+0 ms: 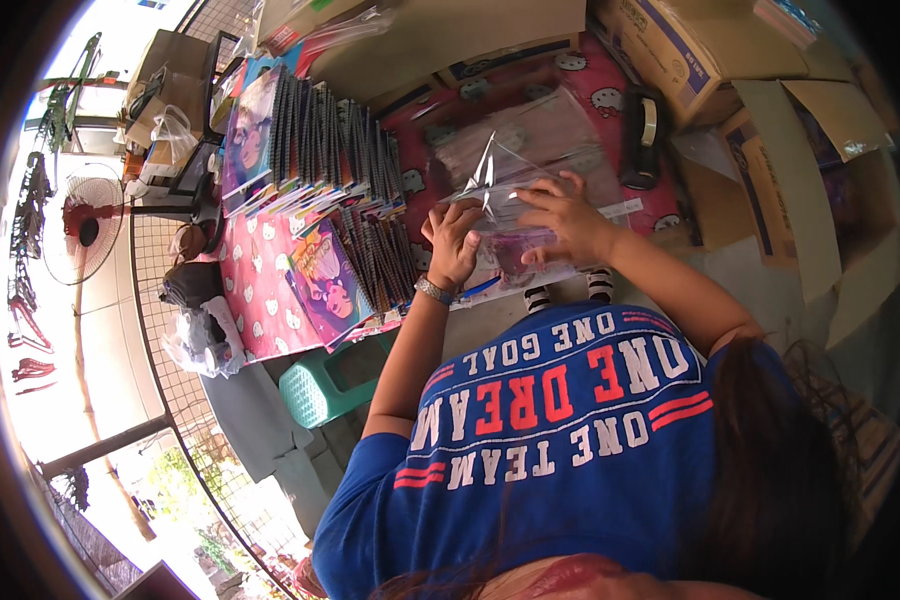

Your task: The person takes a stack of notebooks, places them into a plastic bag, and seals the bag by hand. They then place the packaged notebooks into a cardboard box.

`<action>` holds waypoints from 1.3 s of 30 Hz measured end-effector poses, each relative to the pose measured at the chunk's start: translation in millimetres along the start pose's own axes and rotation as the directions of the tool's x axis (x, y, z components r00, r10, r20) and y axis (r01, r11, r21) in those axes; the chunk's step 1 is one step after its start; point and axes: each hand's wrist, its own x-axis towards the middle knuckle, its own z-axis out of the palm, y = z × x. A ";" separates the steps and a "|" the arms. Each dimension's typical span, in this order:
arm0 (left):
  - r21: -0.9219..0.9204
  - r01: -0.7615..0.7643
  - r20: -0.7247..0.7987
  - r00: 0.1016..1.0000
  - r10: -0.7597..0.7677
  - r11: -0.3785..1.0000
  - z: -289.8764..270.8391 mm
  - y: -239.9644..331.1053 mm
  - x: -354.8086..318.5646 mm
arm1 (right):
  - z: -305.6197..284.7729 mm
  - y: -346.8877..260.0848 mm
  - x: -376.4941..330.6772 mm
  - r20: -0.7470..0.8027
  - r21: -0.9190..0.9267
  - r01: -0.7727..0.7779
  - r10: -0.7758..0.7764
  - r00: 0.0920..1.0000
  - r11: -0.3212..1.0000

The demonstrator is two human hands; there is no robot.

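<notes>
A clear plastic sleeve (pixel 500 168), shiny and creased, lies in front of me on a table with a pink cartoon-print cover. My left hand (pixel 454 243), wearing a wristwatch, is closed with its fingers curled at the near left side of the sleeve. Spread fingers of my right hand (pixel 568 218) rest over the sleeve's right part. Beneath the plastic, near the table's front edge, shows something purple and pink (pixel 515 250), too blurred to name. Further back lies a pile of clear plastic sleeves (pixel 580 130).
Stacks of spiral-bound notebooks (pixel 315 135) with colourful covers stand to the left, with more notebooks (pixel 335 280) nearer. A black tape dispenser (pixel 643 140) sits at the right. Cardboard boxes (pixel 710 50) stand beyond it. A green stool (pixel 315 390) is below the table's left side.
</notes>
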 end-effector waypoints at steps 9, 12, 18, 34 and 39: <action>0.189 -0.081 0.160 0.986 0.051 0.979 12.3 46.4 0.5 | -17.9 63.8 -26.5 -0.519 0.531 -0.208 0.509 0.686 0.822; 0.053 -0.091 0.081 0.993 0.086 0.994 33.6 47.8 -3.6 | 26.3 174.4 -108.7 -0.342 0.527 -0.785 0.927 0.155 0.325; 0.248 -0.117 0.141 0.986 0.083 0.962 44.0 45.7 -14.0 | 29.4 168.1 -101.4 0.061 0.944 -0.328 0.996 0.062 -0.038; 0.259 -0.054 0.086 0.996 0.032 0.964 51.1 62.3 -12.8 | 73.4 137.2 -111.8 0.474 0.845 0.115 0.830 0.294 -0.523; 0.230 -0.015 0.059 0.998 0.001 0.973 51.9 55.5 -16.6 | -16.6 42.7 8.6 0.342 0.938 -0.261 0.503 0.794 -0.228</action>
